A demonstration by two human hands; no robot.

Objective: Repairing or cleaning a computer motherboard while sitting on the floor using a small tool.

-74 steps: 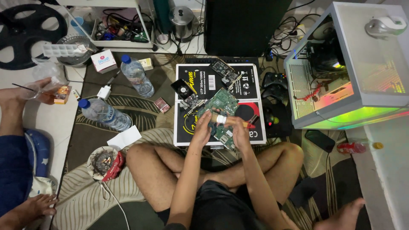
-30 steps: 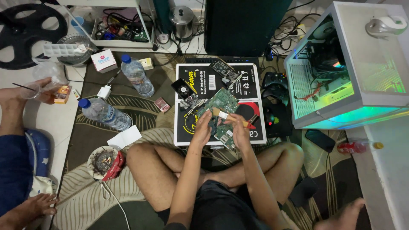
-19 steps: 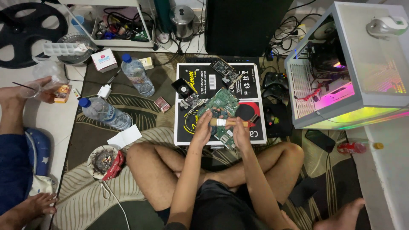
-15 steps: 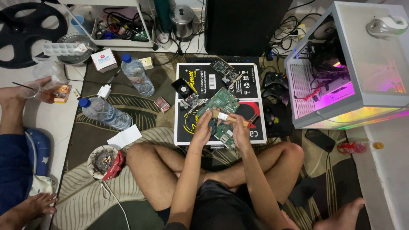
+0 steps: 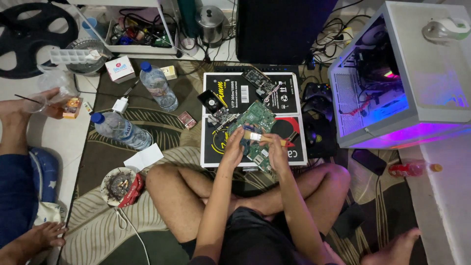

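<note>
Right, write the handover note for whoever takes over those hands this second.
Left hand: steadies the green circuit board by its left edge, over the black box.
Right hand: holds a brush with a pale handle, its tip on the board.
Nearby: a small fan and a second board lie on the box; two water bottles lie on the mat to the left; a lit PC case stands on the right.
Done: board out and in hand, brush on it.
Left: cannot tell how much of the board has been brushed.

Two water bottles [image 5: 158, 87] beside an ashtray [image 5: 117, 184].
</note>
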